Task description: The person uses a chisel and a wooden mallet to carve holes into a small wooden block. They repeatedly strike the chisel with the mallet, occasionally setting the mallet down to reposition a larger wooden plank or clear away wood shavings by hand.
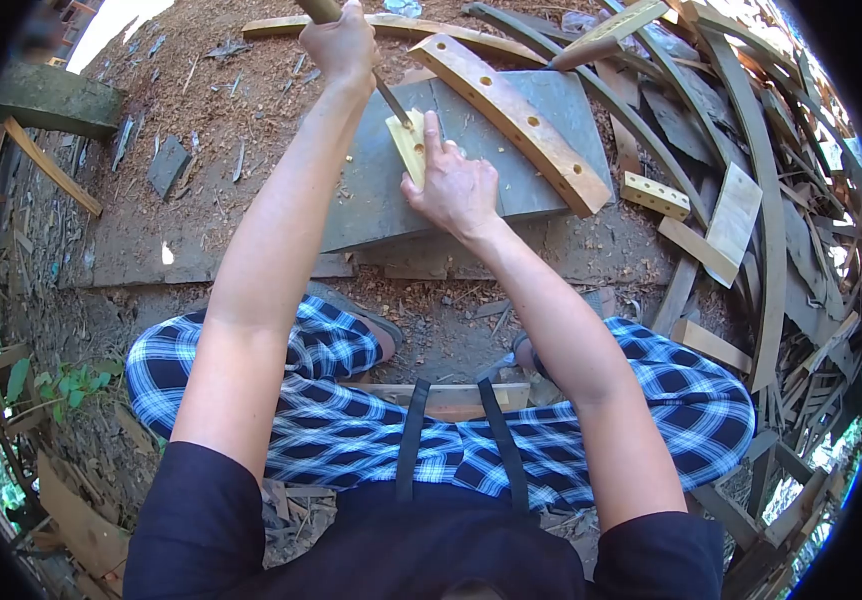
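My left hand (pixel 339 48) is closed around the wooden handle of a chisel (pixel 391 102), whose metal shaft slants down to the right. Its tip meets a small pale wood block (pixel 407 148) near the upper end, where holes show in the face. My right hand (pixel 457 188) presses this block against a grey slab (pixel 381 212), the index finger stretched along its right side and the thumb at its lower edge. Beside my right hand, a long curved wooden piece (pixel 511 118) with several round holes lies across the slab.
On the right stands a heap of curved wood strips (pixel 766 200) and offcuts. A small yellowish block (pixel 656 195) with a row of holes lies right of the slab. Wood shavings (pixel 206 70) cover the ground at upper left. A wooden mallet-like piece (pixel 586 52) rests behind.
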`<state>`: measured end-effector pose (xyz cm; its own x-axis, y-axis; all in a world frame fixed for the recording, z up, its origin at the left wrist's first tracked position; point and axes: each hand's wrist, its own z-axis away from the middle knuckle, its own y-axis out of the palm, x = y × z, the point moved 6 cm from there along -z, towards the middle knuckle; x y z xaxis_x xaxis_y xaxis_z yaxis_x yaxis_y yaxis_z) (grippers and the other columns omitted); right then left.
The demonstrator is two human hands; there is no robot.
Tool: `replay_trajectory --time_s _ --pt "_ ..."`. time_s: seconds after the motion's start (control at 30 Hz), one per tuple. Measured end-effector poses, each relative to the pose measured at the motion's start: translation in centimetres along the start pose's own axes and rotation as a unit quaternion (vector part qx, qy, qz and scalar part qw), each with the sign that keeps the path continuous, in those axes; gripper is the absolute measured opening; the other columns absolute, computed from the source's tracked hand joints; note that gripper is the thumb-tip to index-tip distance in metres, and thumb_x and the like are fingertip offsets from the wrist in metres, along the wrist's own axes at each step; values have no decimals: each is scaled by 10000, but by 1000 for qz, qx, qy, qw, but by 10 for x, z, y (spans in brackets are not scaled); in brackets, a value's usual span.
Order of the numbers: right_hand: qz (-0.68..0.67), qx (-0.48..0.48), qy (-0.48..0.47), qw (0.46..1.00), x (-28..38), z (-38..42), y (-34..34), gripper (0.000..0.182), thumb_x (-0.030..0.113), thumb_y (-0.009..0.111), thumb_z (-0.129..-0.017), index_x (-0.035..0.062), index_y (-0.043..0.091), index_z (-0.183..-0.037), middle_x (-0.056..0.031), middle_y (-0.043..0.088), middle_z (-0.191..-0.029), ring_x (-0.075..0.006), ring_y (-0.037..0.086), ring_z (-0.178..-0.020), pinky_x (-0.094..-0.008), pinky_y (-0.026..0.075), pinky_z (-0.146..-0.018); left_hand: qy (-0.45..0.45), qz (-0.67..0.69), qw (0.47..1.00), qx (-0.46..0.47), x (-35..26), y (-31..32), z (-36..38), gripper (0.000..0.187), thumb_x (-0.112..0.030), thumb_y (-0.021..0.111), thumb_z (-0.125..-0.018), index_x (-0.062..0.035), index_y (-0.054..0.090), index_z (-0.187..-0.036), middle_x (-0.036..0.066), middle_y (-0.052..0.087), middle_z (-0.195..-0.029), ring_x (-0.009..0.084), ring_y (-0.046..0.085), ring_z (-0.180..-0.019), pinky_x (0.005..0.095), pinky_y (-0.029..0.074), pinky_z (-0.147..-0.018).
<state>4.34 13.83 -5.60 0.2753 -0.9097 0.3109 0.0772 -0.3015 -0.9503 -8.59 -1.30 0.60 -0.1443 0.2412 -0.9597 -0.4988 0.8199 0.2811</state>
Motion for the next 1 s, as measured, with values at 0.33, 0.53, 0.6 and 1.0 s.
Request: replay_trajectory --time_s 0.33,0.53,0.6,1.0 --pt "-5 40 17 999 -1 -4 0 936 441 667 -776 51 218 -1498 -168 672 -1009 -312 705 -805 -460 538 -763 379 -154 912 -21 -29 29 73 220 -136 684 -876 -26 598 -706 21 609 -625 110 571 -562 285 439 -558" --pt "-28 69 11 997 -16 -6 -7 982 568 654 -783 47 225 -1496 -213 608 -1149 -344 644 -1019 -496 474 -885 304 -135 943 -9 -27 24 63 199 -178 688 -867 -12 626 -776 73 648 -662 166 628 -630 324 478 -621" --pt "84 -159 -42 983 -37 -11 -49 922 630 589 -830 41 280 -1470 -204 574 -1186 -351 579 -1090 -495 458 -916 291 -135 947 -5 -25 23 61 192 -192 674 -869 -15 636 -806 109 667 -674 216 670 -648 345 499 -642" --pt "-431 193 196 859 -112 -4 -83 585 380 665 -843 -38 540 -1233 -130 636 -1048 -167 635 -921 -327 497 -805 245 -107 963 -40 -23 10 54 225 -206 680 -889 -19 620 -779 64 628 -662 152 613 -622 325 458 -594"
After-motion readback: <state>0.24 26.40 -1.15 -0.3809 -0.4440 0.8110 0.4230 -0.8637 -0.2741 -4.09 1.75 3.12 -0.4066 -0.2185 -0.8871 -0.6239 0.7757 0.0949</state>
